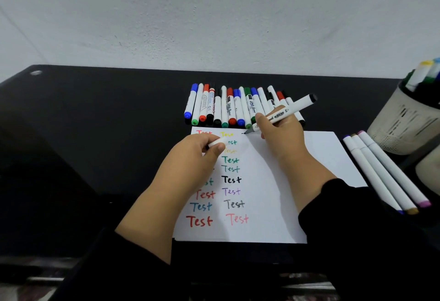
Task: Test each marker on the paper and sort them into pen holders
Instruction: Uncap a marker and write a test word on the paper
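A white sheet of paper (316, 157) lies on the black desk, covered with two columns of "Test" written in many colours. My right hand (281, 133) grips a white black-ended marker (288, 111) with its dark tip touching the paper near the top edge, right of the yellow word. My left hand (197, 157) rests on the paper's left part and pinches a white cap (215, 143). A row of several markers (228, 107) lies just beyond the paper. Three white markers (381, 172) lie at the paper's right edge.
A beige mesh pen holder (404, 122) with several markers in it stands at the right edge of the black desk (95, 133). Part of a second pale holder (428, 169) shows below it. A grey wall rises behind the desk.
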The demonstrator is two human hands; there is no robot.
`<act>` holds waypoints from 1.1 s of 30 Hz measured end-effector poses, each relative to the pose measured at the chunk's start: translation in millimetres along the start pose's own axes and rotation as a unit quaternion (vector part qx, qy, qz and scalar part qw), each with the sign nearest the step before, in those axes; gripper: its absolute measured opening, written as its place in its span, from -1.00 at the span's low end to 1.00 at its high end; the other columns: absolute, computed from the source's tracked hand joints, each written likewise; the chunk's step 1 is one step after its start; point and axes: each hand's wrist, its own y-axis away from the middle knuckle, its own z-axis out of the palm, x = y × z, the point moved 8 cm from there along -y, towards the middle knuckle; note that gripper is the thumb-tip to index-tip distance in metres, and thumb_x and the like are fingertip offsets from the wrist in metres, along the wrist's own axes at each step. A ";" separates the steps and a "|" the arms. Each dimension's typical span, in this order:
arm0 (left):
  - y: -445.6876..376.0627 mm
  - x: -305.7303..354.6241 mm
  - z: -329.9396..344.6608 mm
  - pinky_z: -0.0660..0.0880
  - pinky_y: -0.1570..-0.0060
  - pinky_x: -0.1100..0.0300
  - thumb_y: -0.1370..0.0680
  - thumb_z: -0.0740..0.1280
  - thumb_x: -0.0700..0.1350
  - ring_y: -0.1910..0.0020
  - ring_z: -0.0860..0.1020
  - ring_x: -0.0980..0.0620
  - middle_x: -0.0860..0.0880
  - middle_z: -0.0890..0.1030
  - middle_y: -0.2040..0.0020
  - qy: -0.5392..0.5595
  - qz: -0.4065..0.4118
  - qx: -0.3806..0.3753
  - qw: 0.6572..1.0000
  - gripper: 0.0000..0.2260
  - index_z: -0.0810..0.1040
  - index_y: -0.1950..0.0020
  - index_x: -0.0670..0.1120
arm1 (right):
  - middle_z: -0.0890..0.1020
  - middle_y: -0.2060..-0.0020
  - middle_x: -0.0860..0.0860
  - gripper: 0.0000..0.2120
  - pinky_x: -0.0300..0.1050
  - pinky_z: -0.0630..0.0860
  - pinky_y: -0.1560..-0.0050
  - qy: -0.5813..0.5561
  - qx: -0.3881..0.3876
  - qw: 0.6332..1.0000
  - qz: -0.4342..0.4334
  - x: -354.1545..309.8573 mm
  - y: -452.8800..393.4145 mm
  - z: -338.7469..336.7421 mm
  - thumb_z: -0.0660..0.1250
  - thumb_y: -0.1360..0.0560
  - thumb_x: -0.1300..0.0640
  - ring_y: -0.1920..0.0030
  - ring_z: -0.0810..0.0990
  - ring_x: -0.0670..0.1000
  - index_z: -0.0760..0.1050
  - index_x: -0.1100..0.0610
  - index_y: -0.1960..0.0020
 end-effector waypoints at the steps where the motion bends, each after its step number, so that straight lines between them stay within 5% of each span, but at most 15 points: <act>1: -0.1 0.6 0.6 0.31 0.25 0.38 -0.59 0.16 0.10 0.18 0.42 0.28 0.20 0.47 0.17 0.000 0.002 -0.001 1.000 -0.76 0.53 -0.13 0.06 | 0.52 0.36 -0.02 -0.83 -0.26 0.45 0.28 -0.001 -0.001 1.000 -0.001 0.1 -0.3 0.0 0.35 -0.52 0.11 0.34 0.48 -0.08 0.41 0.12 0.19; 6: 0.6 2.6 0.3 0.31 0.26 0.37 -0.59 0.16 0.10 0.16 0.44 0.27 0.20 0.47 0.17 0.000 0.008 -0.001 1.000 -0.76 0.53 -0.13 0.07 | 0.51 0.37 -0.04 -0.83 -0.27 0.44 0.29 -0.023 0.023 0.999 0.011 3.2 -1.0 -5.5 0.35 -0.52 0.13 0.36 0.47 -0.10 0.40 0.09 0.21; 14: 0.1 2.6 0.2 0.31 0.27 0.37 -0.59 0.16 0.10 0.16 0.44 0.27 0.20 0.47 0.18 -0.005 0.012 0.004 1.000 -0.77 0.53 -0.12 0.07 | 0.54 0.33 -0.03 -0.80 -0.25 0.46 0.27 -0.002 0.019 1.000 0.005 2.5 -1.9 -2.9 0.33 -0.52 0.13 0.33 0.49 -0.08 0.50 0.28 -0.02; 18: -0.1 3.2 1.2 0.31 0.27 0.36 -0.59 0.16 0.10 0.17 0.44 0.27 0.21 0.47 0.19 -0.007 0.011 0.002 1.000 -0.77 0.53 -0.12 0.08 | 0.54 0.32 -0.07 -0.81 -0.41 0.44 0.35 -0.001 0.019 1.000 0.002 1.9 -1.4 -4.2 0.33 -0.52 0.14 0.33 0.49 -0.15 0.50 0.27 -0.02; 24: 0.3 2.9 1.2 0.32 0.26 0.38 -0.59 0.16 0.11 0.19 0.43 0.27 0.20 0.45 0.20 -0.012 0.012 0.003 1.000 -0.77 0.53 -0.12 0.07 | 0.50 0.34 -0.13 -0.86 -0.47 0.39 0.40 -0.010 0.038 0.999 -0.003 -0.4 0.5 -9.0 0.32 -0.52 0.19 0.32 0.47 -0.13 0.50 0.26 0.00; 28: 0.7 2.4 0.8 0.35 0.22 0.35 -0.59 0.16 0.10 0.15 0.46 0.25 0.20 0.47 0.18 -0.010 0.015 0.003 1.000 -0.77 0.54 -0.10 0.07 | 0.47 0.37 -0.08 -0.84 -0.44 0.34 0.47 -0.005 0.047 0.999 0.004 0.5 0.3 -10.5 0.30 -0.51 0.20 0.36 0.43 -0.10 0.39 0.10 0.23; 33: -0.3 1.5 1.8 0.32 0.27 0.35 -0.59 0.16 0.11 0.16 0.45 0.27 0.22 0.46 0.19 -0.010 0.011 -0.002 1.000 -0.79 0.53 -0.10 0.10 | 0.48 0.35 -0.11 -0.88 -0.38 0.39 0.39 -0.011 0.055 0.998 0.011 1.1 1.2 -12.3 0.30 -0.51 0.19 0.37 0.44 -0.15 0.39 0.11 0.18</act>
